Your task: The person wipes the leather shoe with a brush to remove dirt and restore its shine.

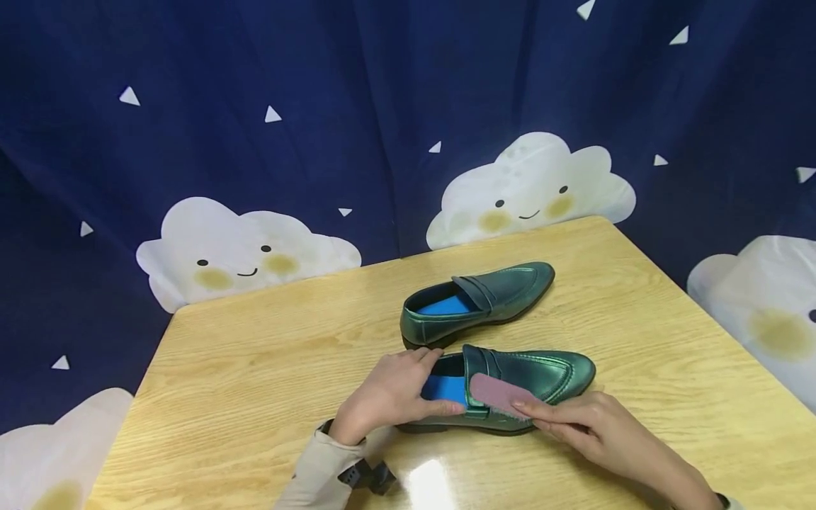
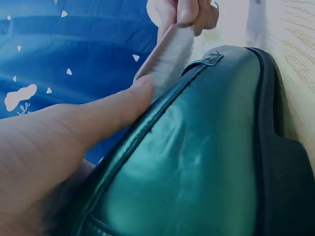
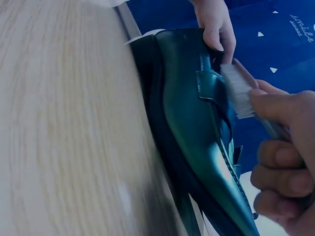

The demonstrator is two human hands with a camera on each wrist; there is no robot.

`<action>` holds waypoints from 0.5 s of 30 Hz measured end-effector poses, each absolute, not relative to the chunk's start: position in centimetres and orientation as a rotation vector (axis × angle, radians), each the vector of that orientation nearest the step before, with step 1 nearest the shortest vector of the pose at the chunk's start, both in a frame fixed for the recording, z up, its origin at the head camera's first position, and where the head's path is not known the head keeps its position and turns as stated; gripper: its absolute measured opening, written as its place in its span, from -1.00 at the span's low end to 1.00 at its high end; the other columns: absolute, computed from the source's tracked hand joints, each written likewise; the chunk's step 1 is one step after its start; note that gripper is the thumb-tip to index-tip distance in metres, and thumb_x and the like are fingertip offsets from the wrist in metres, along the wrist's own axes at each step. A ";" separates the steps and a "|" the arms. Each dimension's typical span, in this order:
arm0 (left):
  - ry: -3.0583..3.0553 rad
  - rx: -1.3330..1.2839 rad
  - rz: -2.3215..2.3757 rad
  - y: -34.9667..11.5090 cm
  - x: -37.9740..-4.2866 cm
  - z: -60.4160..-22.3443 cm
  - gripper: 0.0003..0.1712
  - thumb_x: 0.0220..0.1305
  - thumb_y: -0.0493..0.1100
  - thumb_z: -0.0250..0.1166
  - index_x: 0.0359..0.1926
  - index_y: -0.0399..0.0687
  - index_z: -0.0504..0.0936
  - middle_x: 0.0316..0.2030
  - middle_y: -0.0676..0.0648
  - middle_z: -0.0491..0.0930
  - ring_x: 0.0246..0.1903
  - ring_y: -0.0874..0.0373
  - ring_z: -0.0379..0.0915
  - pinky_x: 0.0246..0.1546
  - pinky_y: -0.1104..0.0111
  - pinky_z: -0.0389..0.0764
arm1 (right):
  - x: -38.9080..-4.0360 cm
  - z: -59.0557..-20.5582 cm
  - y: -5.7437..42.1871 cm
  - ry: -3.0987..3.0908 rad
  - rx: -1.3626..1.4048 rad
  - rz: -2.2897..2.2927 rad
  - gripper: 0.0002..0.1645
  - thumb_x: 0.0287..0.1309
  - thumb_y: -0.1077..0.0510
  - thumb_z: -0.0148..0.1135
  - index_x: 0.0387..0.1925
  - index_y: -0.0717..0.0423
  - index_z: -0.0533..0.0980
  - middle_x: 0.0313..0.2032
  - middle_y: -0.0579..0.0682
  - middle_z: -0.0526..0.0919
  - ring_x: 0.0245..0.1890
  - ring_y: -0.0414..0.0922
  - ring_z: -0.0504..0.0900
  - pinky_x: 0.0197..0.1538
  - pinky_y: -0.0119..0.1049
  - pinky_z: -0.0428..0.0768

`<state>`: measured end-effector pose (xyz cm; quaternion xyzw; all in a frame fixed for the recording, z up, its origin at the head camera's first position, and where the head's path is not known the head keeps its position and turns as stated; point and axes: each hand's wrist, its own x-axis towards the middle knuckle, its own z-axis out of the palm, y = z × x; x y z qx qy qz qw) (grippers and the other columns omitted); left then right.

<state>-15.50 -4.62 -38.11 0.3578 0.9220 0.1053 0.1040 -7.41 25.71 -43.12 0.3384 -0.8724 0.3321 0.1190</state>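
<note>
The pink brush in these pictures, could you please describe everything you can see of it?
The brush has a smooth-looking, round-ended pink back and dense whitish bristles. The right hand holds it by one end, slanted over the nearer green loafer, bristles toward the shoe near its strap; whether they touch is unclear.

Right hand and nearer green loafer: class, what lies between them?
A pink brush, held in the right hand, its pale bristles facing the nearer loafer; the right wrist view shows it.
</note>
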 end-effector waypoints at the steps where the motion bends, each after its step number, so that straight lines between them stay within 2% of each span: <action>1: 2.717 1.043 0.331 -4.6 -15.5 -38.1 -0.06 0.22 0.42 0.09 0.34 -0.22 0.34 0.21 -0.17 0.46 0.12 -0.04 0.46 0.08 0.13 0.47 | -7.4 -43.1 25.7 -2.552 0.967 0.974 -0.43 0.07 0.33 0.33 0.14 -0.13 0.58 -0.19 -0.19 0.72 -0.45 -0.50 0.47 -0.39 -0.65 0.36; 2: 2.716 1.032 0.354 -4.6 -15.5 -38.1 -0.12 0.28 0.37 0.06 0.33 -0.22 0.36 0.21 -0.17 0.47 0.12 -0.03 0.46 0.09 0.13 0.47 | -7.4 -43.1 25.8 -2.556 0.937 0.967 -0.43 0.07 0.33 0.33 0.13 -0.14 0.58 -0.19 -0.21 0.72 -0.47 -0.50 0.43 -0.40 -0.64 0.35; 4: 2.726 1.018 0.415 -4.6 -15.6 -38.1 -0.28 0.40 0.24 0.00 0.30 -0.22 0.40 0.18 -0.16 0.50 0.11 -0.02 0.48 0.09 0.15 0.47 | -7.4 -43.1 25.8 -2.560 0.889 0.951 -0.44 0.06 0.32 0.34 0.11 -0.15 0.59 -0.11 -0.16 0.71 -0.42 -0.49 0.49 -0.38 -0.64 0.37; 7: 2.759 1.013 0.527 -4.6 -15.8 -38.3 -0.55 0.48 -0.03 0.00 0.16 -0.23 0.53 0.03 -0.14 0.61 -0.02 0.04 0.56 0.00 0.19 0.54 | -7.4 -43.2 25.9 -2.556 0.978 0.992 -0.44 0.10 0.32 0.31 0.15 -0.13 0.57 -0.09 -0.13 0.70 -0.42 -0.49 0.48 -0.38 -0.63 0.38; 11: 2.787 0.982 0.697 -4.6 -16.0 -38.7 -0.75 0.41 -0.29 0.08 -0.05 -0.27 0.65 -0.21 -0.13 0.68 -0.28 0.15 0.59 -0.18 0.28 0.59 | -7.3 -43.3 26.1 -2.538 1.026 1.024 -0.43 0.10 0.33 0.31 0.16 -0.10 0.56 -0.07 -0.14 0.70 -0.41 -0.48 0.51 -0.37 -0.63 0.40; 15: 2.863 0.974 0.793 -4.5 -16.0 -39.1 -0.81 0.29 -0.43 0.15 -0.18 -0.32 0.68 -0.29 -0.15 0.69 -0.32 0.17 0.59 -0.24 0.33 0.60 | -7.4 -43.4 26.1 -2.525 0.936 0.966 -0.42 0.05 0.32 0.35 0.13 -0.12 0.58 -0.08 -0.18 0.69 -0.33 -0.44 0.59 -0.31 -0.66 0.42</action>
